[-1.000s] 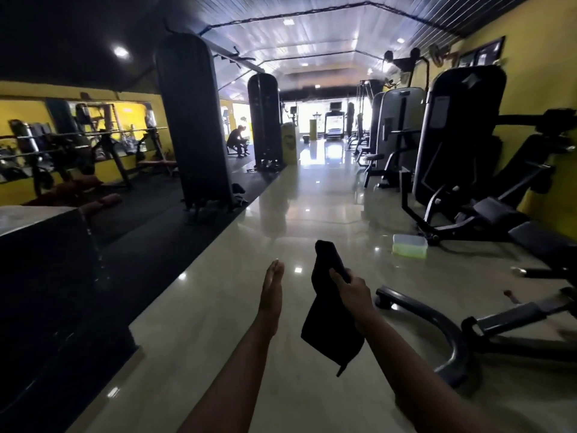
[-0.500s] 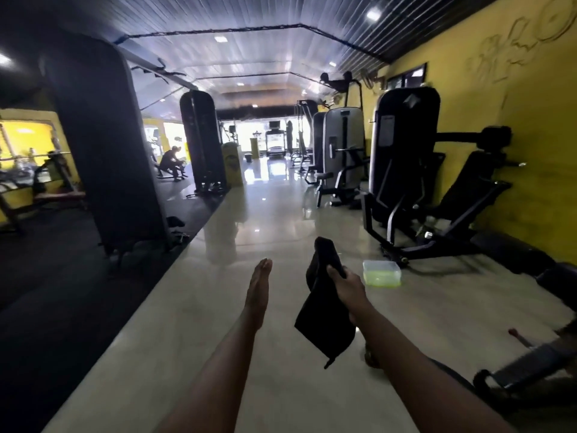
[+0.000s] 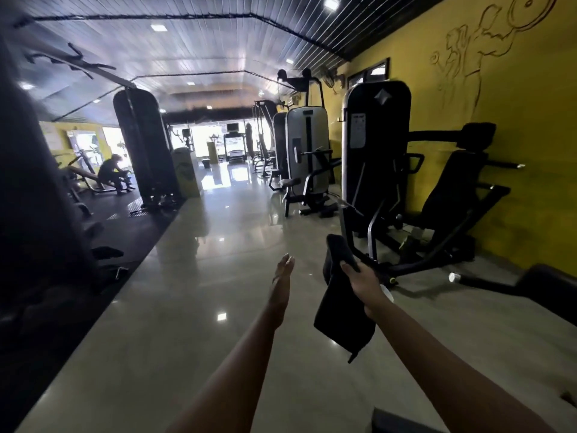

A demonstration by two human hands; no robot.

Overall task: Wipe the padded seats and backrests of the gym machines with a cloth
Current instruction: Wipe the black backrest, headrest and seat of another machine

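Observation:
My right hand (image 3: 363, 284) grips a black cloth (image 3: 338, 310), which hangs down from it over the glossy floor. My left hand (image 3: 282, 281) is stretched out flat beside it, fingers straight, holding nothing. A black press machine (image 3: 377, 142) stands ahead on the right by the yellow wall, and its padded black backrest (image 3: 452, 185) is tilted toward that wall. Further back is a grey machine (image 3: 307, 151) with a small round seat (image 3: 290, 182). Neither hand touches any machine.
A shiny tiled aisle (image 3: 218, 245) runs ahead between the machine rows. Tall black weight towers (image 3: 145, 145) stand on dark mats at the left. A person (image 3: 110, 173) sits on a bench at the far left. A padded bench end (image 3: 549, 276) lies low at the right.
The view has swung right and up, bringing the press machine and yellow wall closer. The green-lidded box on the floor is now hidden behind my right hand. Both hands keep their poses.

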